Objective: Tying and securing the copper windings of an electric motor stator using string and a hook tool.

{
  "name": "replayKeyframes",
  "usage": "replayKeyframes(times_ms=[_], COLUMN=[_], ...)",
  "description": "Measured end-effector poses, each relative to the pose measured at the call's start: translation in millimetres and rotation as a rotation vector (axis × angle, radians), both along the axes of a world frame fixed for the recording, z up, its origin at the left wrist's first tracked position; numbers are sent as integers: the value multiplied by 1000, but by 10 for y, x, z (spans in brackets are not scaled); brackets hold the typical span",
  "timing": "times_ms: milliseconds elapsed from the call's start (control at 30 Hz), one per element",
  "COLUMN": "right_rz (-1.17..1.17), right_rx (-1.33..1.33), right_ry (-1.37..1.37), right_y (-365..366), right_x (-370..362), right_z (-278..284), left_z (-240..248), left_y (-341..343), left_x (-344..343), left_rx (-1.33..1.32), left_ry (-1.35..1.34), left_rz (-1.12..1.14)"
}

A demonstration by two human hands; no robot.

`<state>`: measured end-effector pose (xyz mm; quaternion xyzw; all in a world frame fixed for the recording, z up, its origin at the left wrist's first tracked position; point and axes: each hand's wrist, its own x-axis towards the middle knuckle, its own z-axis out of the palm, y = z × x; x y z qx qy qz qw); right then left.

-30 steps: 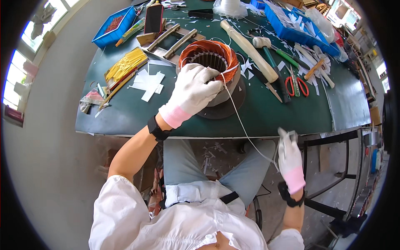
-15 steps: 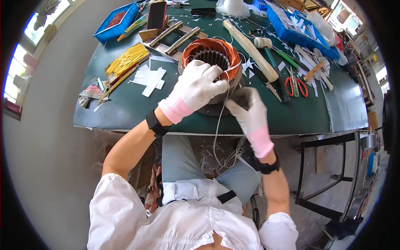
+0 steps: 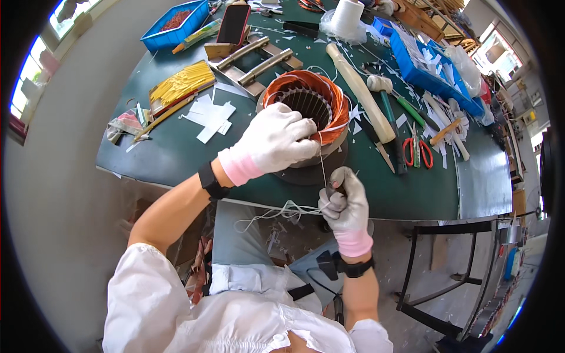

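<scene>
Seen from my remote seat, a blue bin (image 3: 176, 25) of reddish bits sits by the green worktop's (image 3: 400, 197) left edge, toward its far end; nearer along that edge lie yellow strips (image 3: 183, 85), with white paper pieces (image 3: 209, 117) just beside them; my gloved left hand (image 3: 281, 138) bends its fingers over the near rim of a ring-shaped copper winding (image 3: 337, 109), though I cannot tell what they clamp; the winding stands mid-worktop, set back from the near edge; a white cord (image 3: 323, 167) runs taut from its rim to my gloved right hand (image 3: 346, 200), closed on it at the near edge, apart from the left; loose cord loops there; rightward, a wooden club (image 3: 360, 94) slants beside red-handled scissors (image 3: 418, 153); a blue tray (image 3: 435, 73) of white slips lies toward the far right corner.
</scene>
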<state>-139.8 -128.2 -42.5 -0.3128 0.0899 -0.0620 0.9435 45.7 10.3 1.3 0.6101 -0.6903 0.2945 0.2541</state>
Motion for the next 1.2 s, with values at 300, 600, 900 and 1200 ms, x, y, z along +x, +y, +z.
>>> replayKeyframes(times_ms=[300, 600, 900, 1200], right_rz=[-219, 229, -576, -995], right_rx=[-943, -764, -1638, -2056], right_ry=[69, 81, -35, -88], right_y=[-128, -1303, -126, 427], right_x=[38, 299, -154, 638], right_z=[205, 783, 527, 116], left_z=[77, 239, 350, 374], left_y=[42, -24, 8, -40], left_x=[5, -67, -41, -21], left_rx=[61, 183, 406, 381], left_ry=[188, 276, 300, 308], left_rz=[-101, 142, 241, 214])
